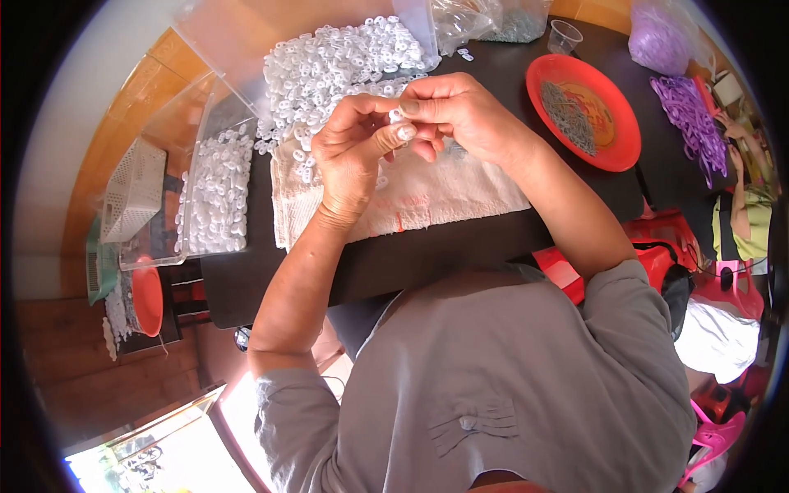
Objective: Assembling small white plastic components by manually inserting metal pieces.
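Over a cream towel [456, 193] on the dark table, my two hands meet fingertip to fingertip. My left hand [349, 160] pinches a small white plastic piece [394, 116] between thumb and fingers. From the other side, the thumb and fingers of my right hand [470, 117] close on the same piece; they partly cover it. Just beyond my hands, a heap of small white oval plastic pieces with holes [333, 70] spills from a tipped clear bin [222, 37] onto the towel.
To the left, a clear bin [152, 261] holds more white pieces, beside a white basket [136, 193] and a red bowl [148, 300]. At right sit a red plate [630, 148] of thin grey pieces, a clear cup [564, 37], purple straps [697, 131] and another person's arm [740, 193].
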`<state>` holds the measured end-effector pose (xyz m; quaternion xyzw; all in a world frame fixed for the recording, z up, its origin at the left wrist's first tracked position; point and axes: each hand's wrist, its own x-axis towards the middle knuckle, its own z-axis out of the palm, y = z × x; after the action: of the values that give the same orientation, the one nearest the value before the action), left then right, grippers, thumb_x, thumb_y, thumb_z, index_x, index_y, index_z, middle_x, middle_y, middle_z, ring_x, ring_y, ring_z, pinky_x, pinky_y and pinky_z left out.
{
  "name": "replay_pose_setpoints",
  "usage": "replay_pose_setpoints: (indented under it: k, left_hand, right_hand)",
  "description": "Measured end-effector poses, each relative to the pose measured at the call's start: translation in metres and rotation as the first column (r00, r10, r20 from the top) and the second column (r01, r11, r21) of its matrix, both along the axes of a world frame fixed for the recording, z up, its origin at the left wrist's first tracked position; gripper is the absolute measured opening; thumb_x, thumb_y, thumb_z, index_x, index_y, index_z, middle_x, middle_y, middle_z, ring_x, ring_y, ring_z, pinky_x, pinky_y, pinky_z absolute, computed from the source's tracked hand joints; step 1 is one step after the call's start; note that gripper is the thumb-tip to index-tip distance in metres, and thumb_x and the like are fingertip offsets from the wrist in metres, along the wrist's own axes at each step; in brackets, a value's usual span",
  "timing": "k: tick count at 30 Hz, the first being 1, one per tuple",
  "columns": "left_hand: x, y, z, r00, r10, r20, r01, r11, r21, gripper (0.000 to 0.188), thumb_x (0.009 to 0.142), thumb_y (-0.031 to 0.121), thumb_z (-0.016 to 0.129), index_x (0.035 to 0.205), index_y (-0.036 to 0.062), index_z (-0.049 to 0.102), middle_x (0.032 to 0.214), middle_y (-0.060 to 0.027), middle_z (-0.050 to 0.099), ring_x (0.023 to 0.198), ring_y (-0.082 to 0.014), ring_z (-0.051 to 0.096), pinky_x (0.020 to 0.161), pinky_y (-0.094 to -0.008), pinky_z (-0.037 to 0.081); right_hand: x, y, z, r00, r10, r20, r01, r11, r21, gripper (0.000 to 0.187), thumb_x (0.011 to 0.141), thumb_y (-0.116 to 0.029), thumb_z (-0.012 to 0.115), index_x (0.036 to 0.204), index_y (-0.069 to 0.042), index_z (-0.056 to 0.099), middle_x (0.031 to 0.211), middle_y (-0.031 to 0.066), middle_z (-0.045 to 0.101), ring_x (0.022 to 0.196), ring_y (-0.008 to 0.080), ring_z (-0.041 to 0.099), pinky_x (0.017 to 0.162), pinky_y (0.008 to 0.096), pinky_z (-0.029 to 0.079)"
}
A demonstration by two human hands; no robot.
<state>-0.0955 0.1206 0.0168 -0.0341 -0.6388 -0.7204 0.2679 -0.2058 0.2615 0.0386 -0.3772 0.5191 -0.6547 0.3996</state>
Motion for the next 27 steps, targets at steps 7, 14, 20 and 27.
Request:
replay_pose_setpoints:
  k: [7, 14, 20, 27]
  left_hand:
    - [0.004, 0.006, 0.005, 0.989, 0.144, -0.021, -0.145, 0.985, -0.097, 0.019, 0.078, -0.007, 0.072, 0.092, 0.0012, 0.063, 0.084, -0.0024, 0.066, 0.07, -0.0057, 0.058, 0.054, -0.0194, 0.046]
    - [0.015, 0.011, 0.032, 0.924, 0.382, 0.006, -0.372, 0.903, -0.215, 0.015, 0.076, -0.008, 0.072, 0.086, 0.0005, 0.063, 0.076, -0.0046, 0.066, 0.065, -0.0067, 0.058, 0.054, -0.0198, 0.046]
    - [0.051, -0.032, 0.097, 0.779, 0.563, -0.277, -0.625, 0.737, -0.257, 0.017, 0.071, -0.009, 0.071, 0.086, -0.0015, 0.067, 0.07, -0.0052, 0.064, 0.052, -0.0072, 0.051, 0.046, -0.0196, 0.039]
    - [0.115, -0.111, 0.132, 0.684, 0.719, -0.122, -0.713, 0.622, -0.323, 0.015, 0.078, -0.006, 0.065, 0.092, -0.0042, 0.067, 0.07, -0.0097, 0.062, 0.054, -0.0124, 0.052, 0.048, -0.0217, 0.04]
  right_hand:
    - [-0.002, 0.005, 0.002, 0.997, -0.03, -0.077, 0.03, 1.0, -0.003, 0.02, 0.092, -0.02, 0.057, 0.087, -0.003, 0.064, 0.066, 0.002, 0.059, 0.056, 0.011, 0.058, 0.052, 0.0211, 0.04]
    - [-0.002, 0.008, 0.012, 0.991, 0.009, -0.137, -0.01, 1.0, -0.005, 0.021, 0.092, -0.019, 0.056, 0.093, -0.001, 0.065, 0.068, 0.0007, 0.059, 0.059, 0.0098, 0.059, 0.055, 0.0208, 0.04]
    - [-0.041, 0.014, -0.006, 0.323, -0.13, -0.937, 0.471, 0.881, 0.04, 0.01, 0.077, -0.008, 0.059, 0.082, -0.008, 0.068, 0.074, 0.0087, 0.066, 0.069, 0.0257, 0.064, 0.06, 0.0365, 0.048]
    - [-0.032, 0.011, -0.01, 0.242, 0.091, -0.966, 0.44, 0.877, 0.193, 0.003, 0.076, -0.006, 0.058, 0.078, -0.006, 0.061, 0.072, 0.0118, 0.062, 0.071, 0.0305, 0.061, 0.065, 0.0423, 0.045]
